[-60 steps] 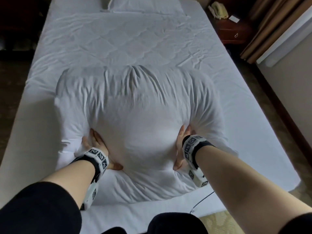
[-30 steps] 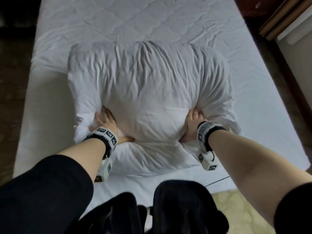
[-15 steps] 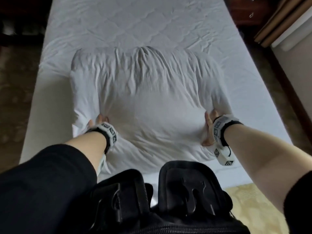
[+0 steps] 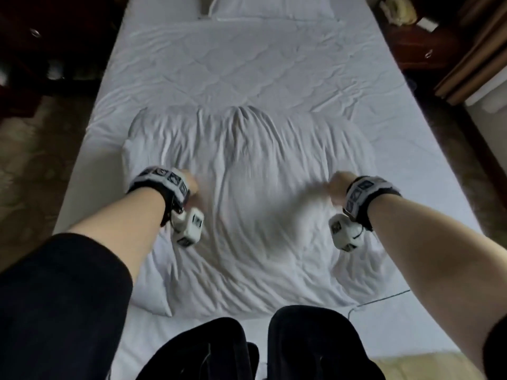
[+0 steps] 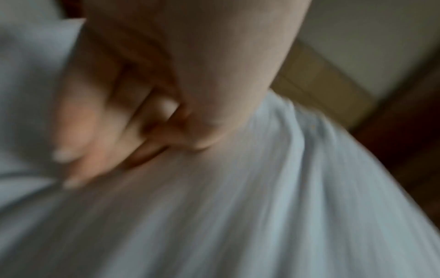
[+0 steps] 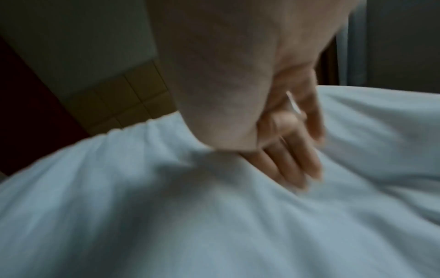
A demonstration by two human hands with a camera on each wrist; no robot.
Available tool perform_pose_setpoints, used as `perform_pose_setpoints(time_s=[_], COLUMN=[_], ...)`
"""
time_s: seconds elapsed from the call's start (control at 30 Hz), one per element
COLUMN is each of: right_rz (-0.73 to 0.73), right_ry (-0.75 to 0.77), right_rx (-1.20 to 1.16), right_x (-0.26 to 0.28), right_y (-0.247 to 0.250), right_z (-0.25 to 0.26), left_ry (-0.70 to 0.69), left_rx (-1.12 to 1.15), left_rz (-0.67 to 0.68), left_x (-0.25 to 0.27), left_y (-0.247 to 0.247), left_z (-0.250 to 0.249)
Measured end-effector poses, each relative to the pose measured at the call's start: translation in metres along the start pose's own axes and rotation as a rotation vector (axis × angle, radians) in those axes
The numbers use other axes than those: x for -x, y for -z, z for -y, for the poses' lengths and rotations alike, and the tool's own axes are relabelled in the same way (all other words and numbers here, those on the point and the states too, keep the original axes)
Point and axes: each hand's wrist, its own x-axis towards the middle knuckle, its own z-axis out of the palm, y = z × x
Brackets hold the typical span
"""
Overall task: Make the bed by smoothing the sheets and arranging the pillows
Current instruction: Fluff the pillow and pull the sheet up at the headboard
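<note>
A: On the near end of the bed, the big white crumpled fabric pillow [image 4: 255,204] lies flat across the white quilted sheet [image 4: 247,67], well apart from the second white pillow [image 4: 274,6] up at the head end. How are the hands placed?

B: The left hand [image 4: 189,185] is down on the pillow's left part. In the left wrist view its fingers [image 5: 100,131] look curled against the cloth, but the blur is heavy; I cannot tell whether they pinch fabric or only press.

A: And the right hand [image 4: 336,185]?

B: On the right part. Its fingers [image 6: 295,161] lie fairly straight, pressing into the cover and holding nothing.

A: How should it handle?

B: Soft and light, I'd judge. It dents under the hands, and the loose cover wrinkles all over, so it would slide over the filling. Better to grasp the two side edges, filling and cover together, than to pinch the top cloth.

A: Anything at the far right?

B: A dark wooden nightstand [image 4: 417,48].
</note>
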Motion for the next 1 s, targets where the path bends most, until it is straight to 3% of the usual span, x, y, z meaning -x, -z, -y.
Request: perform_pose_setpoints(time_s=[0.1, 0.2, 0.37, 0.5, 0.57, 0.63, 0.77, 0.87, 0.93, 1.0], right_rz=[-0.212, -0.293, -0.25, -0.241, -0.22, -0.207, -0.279, -0.413, -0.487, -0.455], right_ry=[0.013, -0.024, -0.15, -0.408, -0.461, -0.435, -0.289, -0.307, -0.339, -0.36], right_rx=[-0.085, -0.161, -0.269, -0.466, -0.536, -0.515, -0.557, -0.626, -0.626, -0.649], right_x=[-0.033, -0.077, -0.151, -0.182, -0.187, -0.191, -0.187, -0.167, -0.157, -0.155], right_y=[0.05, 0.077, 0.098, 0.089, 0.08, 0.071, 0.063, 0.067, 0.072, 0.074], right_z=[0.02, 0.029, 0.019, 0.014, 0.01, 0.003, -0.006, -0.015, -0.02, -0.02], left_ry=[0.089, 0.085, 0.195, 0.423, 0.479, 0.463, 0.386, 0.392, 0.385, 0.357], left_rx=[0.287, 0.401, 0.241, 0.356, 0.44, 0.452, 0.461, 0.545, 0.468, 0.404], left_rz=[-0.422, -0.68, -0.666, -0.608, -0.55, -0.508, -0.583, -0.685, -0.73, -0.724], left_x=[0.004, -0.029, -0.087, -0.122, -0.135, -0.143, -0.143, -0.125, -0.115, -0.109], left_y=[0.061, 0.086, 0.12, 0.12, 0.11, 0.1, 0.091, 0.1, 0.11, 0.118], left_z=[-0.026, -0.033, -0.035, -0.021, -0.009, 0.002, 0.008, 0.011, 0.017, 0.02])
